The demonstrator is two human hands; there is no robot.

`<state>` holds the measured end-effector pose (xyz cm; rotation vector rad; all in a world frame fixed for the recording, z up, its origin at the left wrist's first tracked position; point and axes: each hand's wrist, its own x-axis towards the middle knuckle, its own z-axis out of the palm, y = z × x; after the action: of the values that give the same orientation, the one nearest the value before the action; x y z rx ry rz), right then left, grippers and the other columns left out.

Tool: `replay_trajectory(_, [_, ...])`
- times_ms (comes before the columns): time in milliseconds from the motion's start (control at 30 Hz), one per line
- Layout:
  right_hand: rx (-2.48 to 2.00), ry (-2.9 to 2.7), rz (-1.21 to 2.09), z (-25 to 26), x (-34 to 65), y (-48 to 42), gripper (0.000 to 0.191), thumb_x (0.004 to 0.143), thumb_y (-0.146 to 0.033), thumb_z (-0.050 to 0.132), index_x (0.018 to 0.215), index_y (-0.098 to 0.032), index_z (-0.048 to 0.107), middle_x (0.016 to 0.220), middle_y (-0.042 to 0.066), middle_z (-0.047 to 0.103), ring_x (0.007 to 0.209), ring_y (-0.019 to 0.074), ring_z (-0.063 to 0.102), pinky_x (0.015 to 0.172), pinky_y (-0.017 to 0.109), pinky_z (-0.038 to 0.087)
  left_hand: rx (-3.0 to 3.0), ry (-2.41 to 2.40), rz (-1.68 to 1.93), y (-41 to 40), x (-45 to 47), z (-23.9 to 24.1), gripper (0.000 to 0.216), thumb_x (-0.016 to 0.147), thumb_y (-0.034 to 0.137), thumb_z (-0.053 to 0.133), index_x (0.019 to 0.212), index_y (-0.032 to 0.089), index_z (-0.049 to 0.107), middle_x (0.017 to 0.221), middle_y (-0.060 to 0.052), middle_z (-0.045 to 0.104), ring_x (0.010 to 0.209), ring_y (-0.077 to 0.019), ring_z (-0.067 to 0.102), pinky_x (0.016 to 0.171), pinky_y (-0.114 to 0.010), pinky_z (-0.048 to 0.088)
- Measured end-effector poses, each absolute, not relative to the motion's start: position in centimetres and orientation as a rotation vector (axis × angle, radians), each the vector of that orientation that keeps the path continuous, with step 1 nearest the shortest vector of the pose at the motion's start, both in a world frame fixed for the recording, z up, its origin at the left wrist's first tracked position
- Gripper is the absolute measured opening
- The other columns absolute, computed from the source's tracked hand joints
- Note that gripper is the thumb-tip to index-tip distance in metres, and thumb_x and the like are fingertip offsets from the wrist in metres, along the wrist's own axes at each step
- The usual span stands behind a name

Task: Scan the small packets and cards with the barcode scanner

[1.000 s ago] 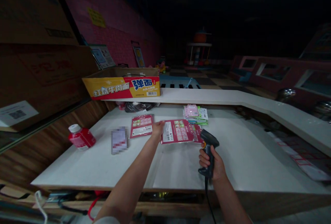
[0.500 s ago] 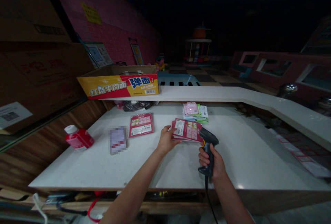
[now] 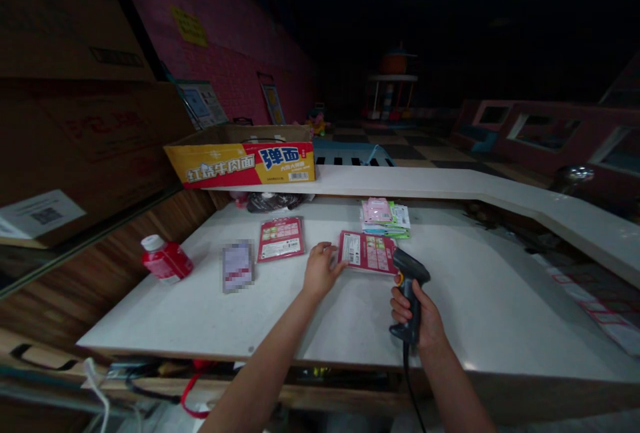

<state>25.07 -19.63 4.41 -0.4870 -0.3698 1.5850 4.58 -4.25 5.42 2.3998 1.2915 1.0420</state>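
Both forearms are bare from the lower edge up to the wrists, and the left hand (image 3: 319,271) and right hand (image 3: 425,321) are bare too, finer detail lost in dim light.

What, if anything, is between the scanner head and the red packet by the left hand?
Nothing visible. The scanner in the right hand has its head at the right edge of the red packet. The left hand touches only the left edge, leaving the white label uncovered.
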Motion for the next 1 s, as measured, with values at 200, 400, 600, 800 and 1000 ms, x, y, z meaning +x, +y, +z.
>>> replay_trajectory(200, [-0.531, -0.332, 1.597, 4.4, 25.0, -19.9, 0.029, 0.073, -0.041, 0.077, 0.084, -0.021, 0.059, 0.056, -0.008, 0.038, 0.039, 0.0051, 0.027, 0.037, 0.016, 0.034, 2.182, 2.243, 0.752, -1.6, -1.5, 8.9, 0.044, 0.082, 0.036, 0.06, 0.119, 0.012, 0.058, 0.115, -0.019, 0.059, 0.111, -0.035, 0.053, 0.093, -0.045, 0.042])
replay_trajectory(400, [-0.527, -0.324, 1.588, 4.4, 24.9, -20.0, 0.027, 0.075, -0.04, 0.076, 0.081, -0.022, 0.056, 0.057, -0.007, 0.039, 0.04, 0.005, 0.03, 0.037, 0.015, 0.034, 1.92, 2.445, 0.359, -0.5, -4.1, 9.1, 0.069, 0.075, 0.056, 0.064, 0.123, 0.007, 0.055, 0.12, -0.026, 0.056, 0.115, -0.0409, 0.049, 0.09, -0.046, 0.039])
replay_trajectory(600, [-0.509, -0.322, 1.592, 4.1, 24.9, -20.1, 0.027, 0.076, -0.038, 0.075, 0.088, -0.022, 0.057, 0.056, -0.008, 0.04, 0.04, 0.0043, 0.033, 0.038, 0.014, 0.035, 2.012, 2.427, 0.331, -1.9, -3.1, 8.5, 0.059, 0.081, 0.055, 0.058, 0.122, 0.012, 0.059, 0.122, -0.024, 0.056, 0.116, -0.0388, 0.049, 0.092, -0.046, 0.036])
replay_trajectory(800, [-0.484, -0.304, 1.589, 3.7, 25.0, -20.1, 0.026, 0.077, -0.037, 0.074, 0.083, -0.022, 0.054, 0.057, -0.008, 0.042, 0.04, 0.0044, 0.036, 0.039, 0.014, 0.037, 2.035, 2.373, 0.321, -2.7, -2.5, 8.4, 0.065, 0.077, 0.057, 0.062, 0.127, 0.016, 0.055, 0.128, -0.023, 0.054, 0.121, -0.0386, 0.047, 0.096, -0.046, 0.035])
replay_trajectory(1000, [-0.489, -0.302, 1.577, 3.7, 24.9, -20.1, 0.026, 0.077, -0.036, 0.074, 0.083, -0.022, 0.053, 0.057, -0.007, 0.043, 0.04, 0.0049, 0.036, 0.039, 0.015, 0.037, 1.929, 2.405, 0.36, -2.4, -2.7, 8.9, 0.082, 0.067, 0.059, 0.071, 0.131, 0.012, 0.048, 0.122, -0.025, 0.056, 0.116, -0.0392, 0.05, 0.091, -0.044, 0.038])
